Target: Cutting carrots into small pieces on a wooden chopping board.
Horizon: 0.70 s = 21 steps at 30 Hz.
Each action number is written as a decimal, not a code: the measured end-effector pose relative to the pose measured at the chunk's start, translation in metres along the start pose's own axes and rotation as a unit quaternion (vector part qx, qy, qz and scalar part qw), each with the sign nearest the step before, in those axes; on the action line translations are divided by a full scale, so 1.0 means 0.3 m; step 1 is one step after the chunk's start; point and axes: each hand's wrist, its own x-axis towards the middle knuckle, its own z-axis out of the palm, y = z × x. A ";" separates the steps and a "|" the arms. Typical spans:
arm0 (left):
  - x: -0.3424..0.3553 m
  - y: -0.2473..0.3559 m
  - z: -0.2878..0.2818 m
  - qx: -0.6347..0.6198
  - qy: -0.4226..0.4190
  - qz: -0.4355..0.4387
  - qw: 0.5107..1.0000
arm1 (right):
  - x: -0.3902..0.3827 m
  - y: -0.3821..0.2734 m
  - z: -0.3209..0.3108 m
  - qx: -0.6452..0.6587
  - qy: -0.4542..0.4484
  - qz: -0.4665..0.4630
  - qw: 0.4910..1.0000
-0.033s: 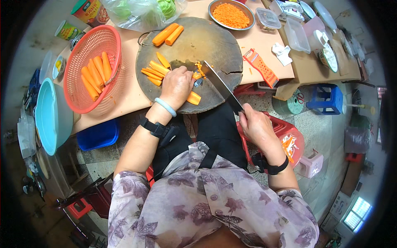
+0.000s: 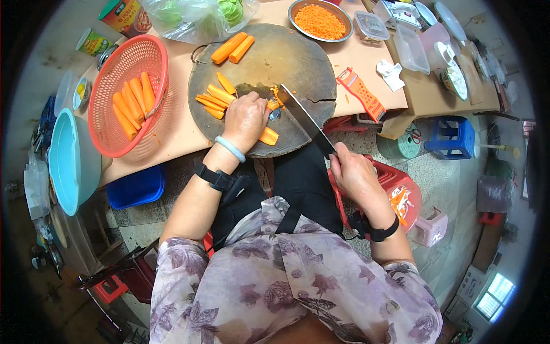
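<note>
On the round wooden chopping board [image 2: 286, 54], my left hand [image 2: 246, 121] is closed, its fingertips curled down on carrot sticks that it mostly hides. Cut carrot sticks [image 2: 217, 98] fan out to its left, and a flat carrot piece [image 2: 268, 136] lies just right of the wrist. My right hand [image 2: 356, 173] grips the handle of a wide-bladed kitchen knife [image 2: 306, 120]. The blade slants across the board's right side, its tip beside small carrot dice [image 2: 275, 92] near my left fingertips. Two peeled carrot lengths [image 2: 229, 48] rest at the board's far left.
A red colander [image 2: 162, 69] of peeled carrots stands left, beside a turquoise basin [image 2: 60, 166]. Behind the board are a bag of greens [image 2: 200, 23] and a metal bowl [image 2: 349, 34] of chopped carrot. An orange grater [image 2: 362, 94] lies right; a red stool [image 2: 375, 166] stands below.
</note>
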 end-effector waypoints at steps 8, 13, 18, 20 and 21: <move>-0.011 0.011 0.012 -0.003 0.034 -0.023 0.999 | 0.047 -0.033 0.039 -0.011 -0.038 -0.007 0.999; -0.006 0.035 -0.006 -0.013 0.026 -0.041 0.999 | 0.027 -0.037 0.038 -0.019 -0.038 -0.009 0.999; -0.015 0.014 0.021 -0.015 0.049 -0.052 0.997 | -0.007 -0.035 0.030 -0.035 -0.050 0.011 0.998; -0.022 0.005 0.022 -0.029 0.059 -0.053 0.996 | -0.005 -0.035 0.034 -0.024 -0.038 0.002 0.999; -0.027 0.004 0.022 -0.054 0.062 -0.059 0.995 | -0.003 -0.034 0.036 -0.025 -0.036 0.003 0.999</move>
